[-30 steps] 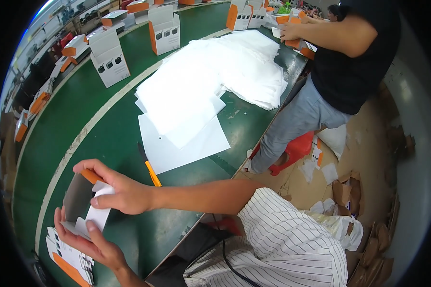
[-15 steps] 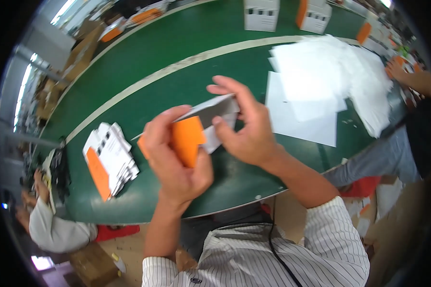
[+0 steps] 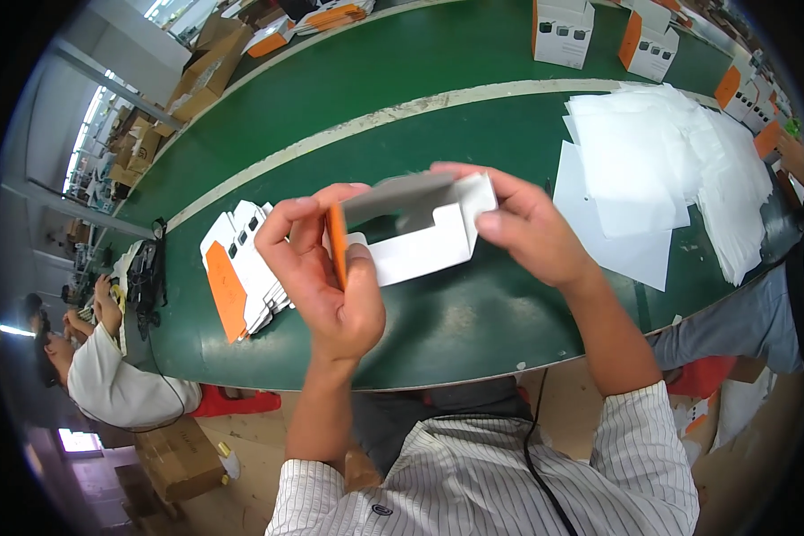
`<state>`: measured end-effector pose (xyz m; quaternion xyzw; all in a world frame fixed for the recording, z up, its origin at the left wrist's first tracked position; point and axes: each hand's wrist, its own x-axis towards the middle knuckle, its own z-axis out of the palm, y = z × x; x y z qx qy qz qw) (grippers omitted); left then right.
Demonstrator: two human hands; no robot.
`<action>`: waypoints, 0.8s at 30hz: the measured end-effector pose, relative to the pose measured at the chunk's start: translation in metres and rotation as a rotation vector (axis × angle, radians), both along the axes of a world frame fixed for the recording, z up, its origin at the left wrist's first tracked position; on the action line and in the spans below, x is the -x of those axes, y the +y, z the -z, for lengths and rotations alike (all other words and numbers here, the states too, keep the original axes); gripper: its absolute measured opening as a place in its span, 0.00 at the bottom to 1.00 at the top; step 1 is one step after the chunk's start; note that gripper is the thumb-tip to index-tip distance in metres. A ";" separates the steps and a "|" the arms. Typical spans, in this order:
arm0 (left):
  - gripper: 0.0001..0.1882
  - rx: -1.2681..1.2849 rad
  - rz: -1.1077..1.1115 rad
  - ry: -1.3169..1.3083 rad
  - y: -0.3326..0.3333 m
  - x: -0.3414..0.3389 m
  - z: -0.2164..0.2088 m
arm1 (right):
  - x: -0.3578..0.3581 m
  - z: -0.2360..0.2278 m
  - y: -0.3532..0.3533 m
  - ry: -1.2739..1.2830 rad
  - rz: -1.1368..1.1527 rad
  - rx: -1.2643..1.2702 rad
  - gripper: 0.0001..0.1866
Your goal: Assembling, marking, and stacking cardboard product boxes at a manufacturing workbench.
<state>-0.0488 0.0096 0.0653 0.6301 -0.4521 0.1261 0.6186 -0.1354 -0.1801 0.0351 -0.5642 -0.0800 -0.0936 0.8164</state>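
hands of the person hold a small white carton (image 3: 415, 234) with an orange end above the near edge of the green table (image 3: 348, 107). left hand (image 3: 326, 277) is closed on the carton's orange end, thumb pressed against the near face and fingers curled over the top edge. right hand (image 3: 531, 228) pinches the opposite end, fingers over the top and thumb on the near side. carton is partly erected, lying lengthwise between the two hands, its grey inner face and a cut-out notch visible along the top.

stack of flat cartons (image 3: 241, 268), white with orange strips, lies on the table just left of the left hand. loose white sheets (image 3: 652, 170) are spread on the table to the right of the right hand. assembled boxes (image 3: 563, 31) stand upright at the far side of the table. another person in a white sleeve (image 3: 107, 380) is seated at the lower left.
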 end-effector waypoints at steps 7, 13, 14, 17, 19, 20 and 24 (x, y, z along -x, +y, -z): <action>0.24 0.150 0.100 -0.125 -0.011 0.003 0.000 | -0.005 0.006 0.014 -0.041 -0.276 -0.420 0.45; 0.17 0.130 0.132 -0.052 -0.010 -0.004 0.007 | -0.014 0.021 0.017 -0.077 -0.181 -0.270 0.33; 0.17 0.130 0.131 -0.053 -0.010 -0.003 0.007 | -0.016 0.021 0.021 -0.079 -0.182 -0.270 0.33; 0.11 -0.132 0.124 -0.268 -0.012 -0.003 0.004 | -0.014 0.025 0.028 -0.164 0.144 -0.050 0.23; 0.10 -0.210 0.119 -0.198 -0.007 -0.007 0.003 | -0.013 0.023 0.028 -0.141 0.139 0.008 0.23; 0.09 -0.197 0.107 -0.097 -0.006 -0.009 0.005 | -0.011 0.020 0.028 -0.116 0.135 0.067 0.23; 0.09 -0.170 0.190 0.010 -0.007 -0.003 -0.002 | -0.013 0.021 0.024 -0.116 0.140 0.000 0.20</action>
